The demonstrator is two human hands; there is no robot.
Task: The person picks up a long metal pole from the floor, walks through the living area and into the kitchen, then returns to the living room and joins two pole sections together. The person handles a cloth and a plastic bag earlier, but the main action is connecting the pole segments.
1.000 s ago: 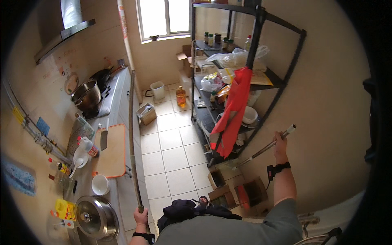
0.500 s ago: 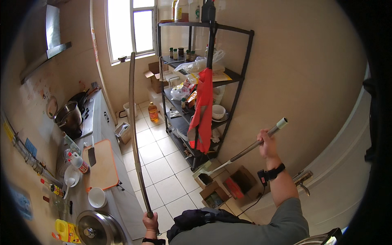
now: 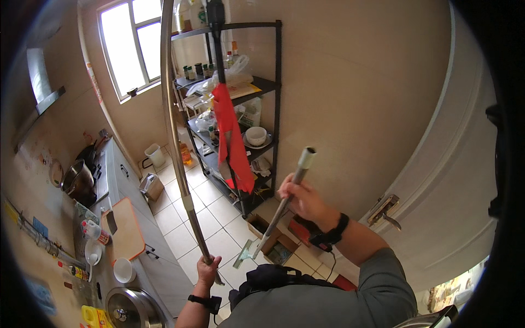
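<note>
My left hand (image 3: 208, 270) is closed round the lower end of a long metal pole (image 3: 184, 191), which rises steeply past the top of the view. What its upper end carries is out of sight. In my right hand (image 3: 304, 200) is a second, shorter-looking pole (image 3: 273, 223), gripped close to its pale upper end. It slants down to the left, to a flat pale green crosswise head (image 3: 244, 253) that looks like a squeegee. This head hangs over or rests on the floor tiles; I cannot tell which.
A black shelf rack (image 3: 278, 82) with a red cloth (image 3: 232, 145) stands ahead. Cardboard boxes (image 3: 279, 249) lie at its foot. The counter (image 3: 117, 150) on the left bears a cutting board (image 3: 127, 229), a white bowl (image 3: 124, 270) and a lidded pot (image 3: 131, 309). A door (image 3: 432, 218) is at the right.
My right hand has moved left and inward, bringing the pale green head away from the boxes onto the tiles. My left hand is higher, and its pole reaches further up. The view has turned right.
</note>
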